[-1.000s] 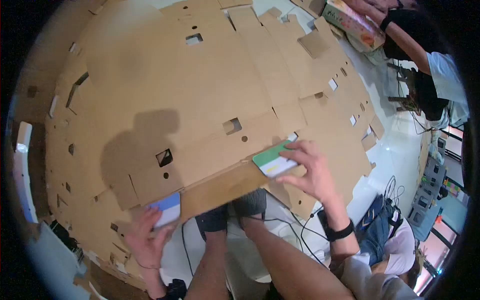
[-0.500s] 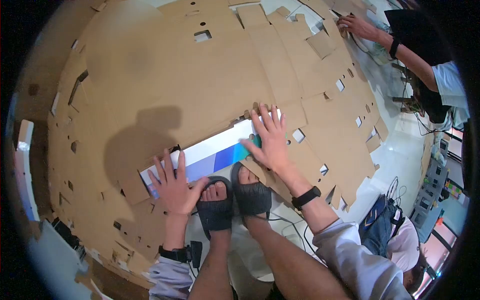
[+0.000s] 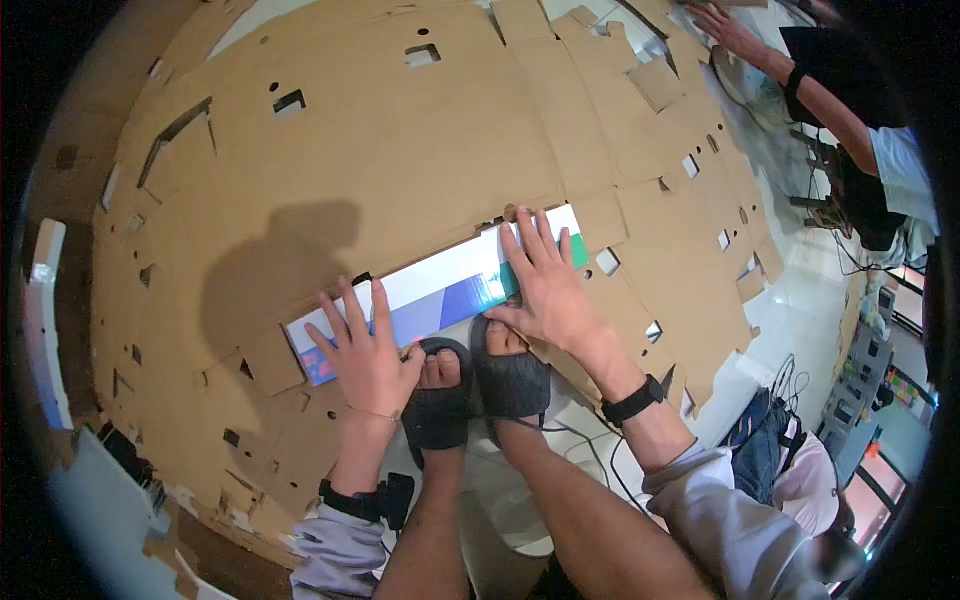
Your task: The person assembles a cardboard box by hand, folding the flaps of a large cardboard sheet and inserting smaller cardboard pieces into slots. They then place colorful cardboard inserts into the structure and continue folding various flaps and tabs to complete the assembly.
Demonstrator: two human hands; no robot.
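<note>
A long, narrow printed cardboard strip (image 3: 430, 308), white along its far side and blue to green along its near side, lies at a slant on a large brown cardboard sheet (image 3: 400, 150). Across its left part my left hand (image 3: 363, 355) rests with fingers spread, the thumb off the near edge by my sandal. My right hand (image 3: 550, 285) lies over the right part, fingers stretched apart, its thumb at the near edge. Both hands are open, palms down. A dark notch shows at the strip's far edge beside my left fingers.
My feet in black sandals (image 3: 437, 410) stand right at the strip's near edge, with dark cables (image 3: 590, 440) beside them. The sheet has several cut-outs and torn flaps. Another printed strip (image 3: 47, 320) lies far left. A person's arm (image 3: 830, 110) reaches in at the upper right; a dark bag (image 3: 755, 440) sits lower right.
My right thumb has slid from the strip's printed face down to its near edge. More of the strip's right end shows. The other person's hand has moved slightly up.
</note>
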